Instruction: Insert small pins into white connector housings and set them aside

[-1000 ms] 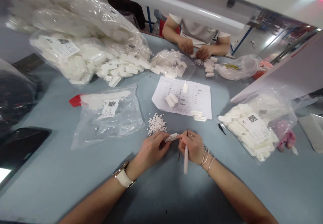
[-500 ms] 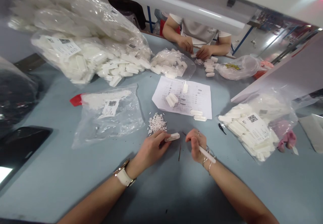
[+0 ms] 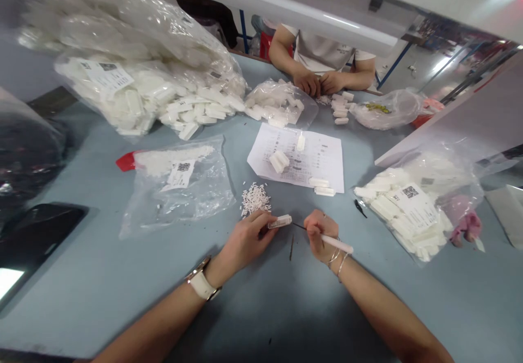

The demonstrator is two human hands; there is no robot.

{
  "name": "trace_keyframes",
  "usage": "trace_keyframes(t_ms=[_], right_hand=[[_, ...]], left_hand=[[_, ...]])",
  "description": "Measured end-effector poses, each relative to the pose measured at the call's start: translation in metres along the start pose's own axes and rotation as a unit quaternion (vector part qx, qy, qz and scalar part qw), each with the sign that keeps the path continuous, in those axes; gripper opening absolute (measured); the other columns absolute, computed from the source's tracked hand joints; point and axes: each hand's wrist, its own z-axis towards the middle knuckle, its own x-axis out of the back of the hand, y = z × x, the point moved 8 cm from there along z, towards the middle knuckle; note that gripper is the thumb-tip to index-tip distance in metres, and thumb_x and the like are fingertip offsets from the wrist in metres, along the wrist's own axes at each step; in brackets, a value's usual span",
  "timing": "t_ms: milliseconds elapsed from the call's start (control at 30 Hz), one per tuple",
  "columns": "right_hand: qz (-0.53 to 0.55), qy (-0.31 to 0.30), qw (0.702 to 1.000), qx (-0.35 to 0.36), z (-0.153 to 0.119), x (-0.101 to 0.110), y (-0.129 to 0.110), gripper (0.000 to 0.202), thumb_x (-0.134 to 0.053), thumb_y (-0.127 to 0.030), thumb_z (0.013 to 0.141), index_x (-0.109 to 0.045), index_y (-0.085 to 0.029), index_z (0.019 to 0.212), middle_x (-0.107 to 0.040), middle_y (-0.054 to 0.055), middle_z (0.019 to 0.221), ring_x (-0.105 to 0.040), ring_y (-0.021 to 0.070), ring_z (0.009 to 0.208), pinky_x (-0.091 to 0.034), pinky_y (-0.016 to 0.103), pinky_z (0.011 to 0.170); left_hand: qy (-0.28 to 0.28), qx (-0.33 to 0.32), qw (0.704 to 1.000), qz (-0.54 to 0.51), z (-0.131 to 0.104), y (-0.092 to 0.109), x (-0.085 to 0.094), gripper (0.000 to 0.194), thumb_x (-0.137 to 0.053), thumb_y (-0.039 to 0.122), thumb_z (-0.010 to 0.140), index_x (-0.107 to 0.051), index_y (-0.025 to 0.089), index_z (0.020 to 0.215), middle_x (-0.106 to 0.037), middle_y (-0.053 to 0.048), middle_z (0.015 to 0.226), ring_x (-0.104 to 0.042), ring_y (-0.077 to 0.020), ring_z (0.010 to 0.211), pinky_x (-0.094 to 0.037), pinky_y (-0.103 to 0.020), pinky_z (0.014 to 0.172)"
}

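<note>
Between the fingertips of my left hand [image 3: 252, 239] is a small white plastic part [image 3: 280, 222], roughly box-shaped, held just above the table. My right hand [image 3: 322, 234] is closed around a thin tool with a white handle [image 3: 337, 243] and a dark, slender tip. The tip points left and ends close to the white part; whether it touches, I cannot tell. Just beyond my left hand lies a pile of tiny white pellets [image 3: 255, 199]. A thin dark sliver [image 3: 291, 247] rests on the table between my hands.
A printed sheet [image 3: 261, 139] bears several white parts [image 3: 279, 162]. Clear bags of parts stand at left [image 3: 134, 101] and right [image 3: 412, 205]. A flat bag [image 3: 180, 210] and a black phone-like device [image 3: 41, 232] lie left. Across the table, a co-worker's hands [image 3: 308, 82] handle something small.
The tool in my right hand has turned flatter, its dark tip now pointing toward the white part. My left hand has barely moved. The co-worker's hands have come closer together.
</note>
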Motion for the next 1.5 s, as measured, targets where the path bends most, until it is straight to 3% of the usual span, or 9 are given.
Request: trace_keyframes(t_ms=[467,900,1133,1333,1500], right_hand=[[-0.034,-0.025,0.999,0.021,0.004,-0.004,-0.005,0.04,-0.035,-0.04,0.095,-0.046,-0.021,0.062,-0.049,-0.001,0.054,-0.045,0.0108,0.05,-0.037,0.023,0.05],[-0.123,-0.028,0.991,-0.037,0.006,-0.011,-0.001,0.042,-0.034,-0.035,0.096,-0.039,-0.021,0.057,-0.041,-0.003,0.05,-0.038,0.0101,0.045,-0.03,0.024,0.046],[-0.177,-0.031,0.984,-0.008,0.015,-0.019,-0.01,0.043,-0.034,-0.034,0.096,-0.035,-0.022,0.055,-0.039,-0.003,0.048,-0.036,0.0112,0.045,-0.027,0.026,0.047],[-0.201,-0.065,0.977,0.019,0.018,-0.028,-0.018,0.042,-0.033,-0.032,0.097,-0.036,-0.022,0.056,-0.043,-0.002,0.048,-0.039,0.0112,0.046,-0.029,0.025,0.049],[-0.186,-0.051,0.981,0.035,0.014,-0.03,-0.019,0.041,-0.033,-0.03,0.096,-0.036,-0.022,0.057,-0.043,-0.002,0.049,-0.04,0.0115,0.046,-0.03,0.025,0.049]], left_hand=[[0.006,-0.003,1.0,-0.009,0.0,0.0,0.001,0.009,-0.051,0.021,0.086,-0.06,0.018,0.089,-0.064,-0.005,0.085,-0.058,-0.013,0.068,-0.046,-0.024,0.058],[0.01,-0.011,1.0,-0.009,0.001,0.003,0.003,0.011,-0.05,0.021,0.087,-0.061,0.019,0.088,-0.065,-0.004,0.084,-0.061,-0.013,0.07,-0.048,-0.023,0.06],[0.008,-0.002,1.0,0.005,0.0,0.004,0.005,0.014,-0.05,0.026,0.087,-0.061,0.019,0.084,-0.061,0.0,0.07,-0.056,-0.0105,0.059,-0.044,-0.021,0.054],[0.01,-0.006,1.0,0.003,0.0,0.003,0.004,0.015,-0.05,0.026,0.087,-0.061,0.019,0.081,-0.059,0.0,0.068,-0.054,-0.0105,0.056,-0.043,-0.022,0.052],[0.003,0.004,1.0,0.002,0.0,0.003,0.003,0.017,-0.049,0.027,0.087,-0.061,0.018,0.078,-0.058,0.0,0.067,-0.054,-0.0117,0.057,-0.043,-0.024,0.052]])
